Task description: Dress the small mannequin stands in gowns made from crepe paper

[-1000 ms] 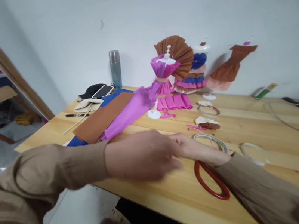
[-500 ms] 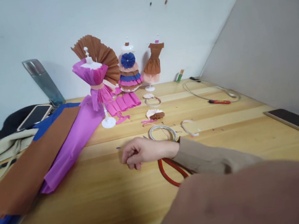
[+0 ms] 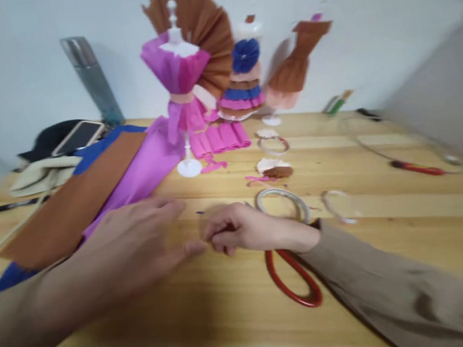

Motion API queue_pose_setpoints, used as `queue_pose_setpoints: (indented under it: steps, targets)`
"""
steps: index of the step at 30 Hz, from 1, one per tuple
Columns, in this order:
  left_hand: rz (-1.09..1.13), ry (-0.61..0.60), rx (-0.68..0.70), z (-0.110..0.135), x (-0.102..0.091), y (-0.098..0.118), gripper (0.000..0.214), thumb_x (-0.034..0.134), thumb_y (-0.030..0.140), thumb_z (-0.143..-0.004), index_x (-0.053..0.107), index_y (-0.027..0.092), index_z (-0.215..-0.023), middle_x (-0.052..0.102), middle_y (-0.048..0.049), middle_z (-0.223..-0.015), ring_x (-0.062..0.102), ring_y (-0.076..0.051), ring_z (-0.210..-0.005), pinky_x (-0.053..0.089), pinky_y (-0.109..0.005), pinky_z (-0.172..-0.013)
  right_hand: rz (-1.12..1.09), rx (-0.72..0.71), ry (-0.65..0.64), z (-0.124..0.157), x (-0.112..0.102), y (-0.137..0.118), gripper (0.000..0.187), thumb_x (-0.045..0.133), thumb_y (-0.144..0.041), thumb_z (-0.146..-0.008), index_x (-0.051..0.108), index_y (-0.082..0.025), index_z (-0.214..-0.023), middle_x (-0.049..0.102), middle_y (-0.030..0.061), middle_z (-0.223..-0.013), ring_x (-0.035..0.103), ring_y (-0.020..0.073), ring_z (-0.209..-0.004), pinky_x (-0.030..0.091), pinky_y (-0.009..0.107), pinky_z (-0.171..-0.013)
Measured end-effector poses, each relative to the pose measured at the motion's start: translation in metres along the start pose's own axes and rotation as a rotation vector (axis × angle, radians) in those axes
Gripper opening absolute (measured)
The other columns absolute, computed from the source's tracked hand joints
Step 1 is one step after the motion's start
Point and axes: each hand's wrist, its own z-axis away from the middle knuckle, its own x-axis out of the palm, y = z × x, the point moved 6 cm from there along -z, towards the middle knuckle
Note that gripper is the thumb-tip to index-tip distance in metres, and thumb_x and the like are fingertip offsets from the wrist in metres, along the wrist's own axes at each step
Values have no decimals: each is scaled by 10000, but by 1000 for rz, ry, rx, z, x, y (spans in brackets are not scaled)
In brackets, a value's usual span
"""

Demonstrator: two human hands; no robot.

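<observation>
My left hand, blurred by motion, reaches in from the left with its fingers stretched out and nothing seen in it. Facing it over the table, my right hand has curled fingers; whatever they hold, if anything, is hidden. Under my right wrist lie red-handled scissors, their blades covered. A roll of tape sits just behind that wrist. Left of my hands are long strips of brown crepe paper and purple crepe paper. Behind them stands a small white mannequin in a purple paper dress.
Two more dressed mannequins, one with a blue rosette and one in brown, stand by the wall. Folded pink paper lies before them. A red-handled tool is at right; a bottle and phone at left.
My left hand has come into view from the left, toward my right hand. The right hand stays curled near the tape. The view has shifted, showing the table's front edge.
</observation>
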Motion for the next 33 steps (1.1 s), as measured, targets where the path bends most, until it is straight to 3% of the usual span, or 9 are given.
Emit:
queue_pose_setpoints:
  steps: [2, 4, 7, 9, 13, 16, 21, 25, 33]
  targets:
    - [-121, -51, -110, -5, 7, -26, 481, 539, 584, -856, 664, 184, -1092, 624, -160, -1204, 593, -334, -1080, 502, -428, -861, -5, 21, 6, -1, 1, 3, 39, 589, -189, -769, 621, -168, -769, 629, -8, -699, 606, 90, -552, 490, 206, -526]
    - [-182, -152, -198, -15, 13, -57, 437, 517, 526, -870, 678, 149, -1019, 661, -170, -1092, 626, -327, -1013, 502, -401, -820, -37, 41, 5, -3, 2, 6, 77, 614, -243, -767, 614, -171, -742, 616, -11, -654, 578, 85, -512, 479, 204, -490]
    - [-166, -226, -283, -30, 13, -92, 292, 420, 269, -905, 683, 154, -962, 697, -126, -988, 655, -266, -958, 493, -341, -805, -77, 78, 10, -4, 3, 11, 161, 655, -326, -753, 627, -167, -759, 622, -4, -634, 566, 90, -498, 483, 219, -481]
    - [-123, -221, -299, -34, 11, -104, 273, 468, 315, -887, 673, 159, -978, 692, -111, -1023, 646, -253, -983, 489, -318, -837, -81, 113, 24, -5, 3, 16, 226, 690, -380, -736, 647, -162, -782, 637, 7, -633, 578, 102, -499, 491, 236, -485]
    - [-82, -140, -352, -34, 9, -118, 618, 607, 567, -766, 574, 122, -1192, 612, -168, -1210, 601, -304, -1082, 489, -352, -894, -86, 118, 25, -5, 3, 19, 328, 729, -482, -711, 658, -166, -760, 640, 15, -631, 586, 113, -504, 490, 256, -485]
    - [-41, -187, -353, -36, 10, -128, 351, 581, 377, -798, 644, 138, -1048, 664, -131, -1078, 619, -277, -1020, 478, -324, -855, -91, 131, 33, -5, 3, 20, 389, 746, -537, -679, 657, -167, -759, 642, 18, -637, 600, 123, -517, 498, 269, -494]
    - [158, -78, -477, -35, -30, -152, 177, 541, 288, -794, 644, 153, -844, 661, -54, -882, 606, -211, -860, 447, -289, -710, -77, 144, 42, -5, 3, 21, 422, 760, -567, -659, 664, -169, -764, 649, 21, -630, 581, 113, -486, 478, 271, -477]
    - [246, -29, -553, -26, -60, -166, 199, 534, 303, -801, 635, 153, -885, 655, -39, -893, 594, -198, -885, 438, -268, -716, -70, 141, 38, -5, 3, 21, 439, 758, -590, -656, 668, -174, -758, 648, 21, -625, 575, 112, -479, 472, 271, -470]
    - [93, 104, -532, -18, -89, -177, 309, 491, 314, -844, 646, 132, -1040, 639, -27, -960, 557, -194, -1001, 426, -278, -863, -74, 136, 30, -5, 4, 21, 421, 749, -583, -669, 672, -179, -757, 640, 23, -631, 564, 107, -480, 461, 269, -464]
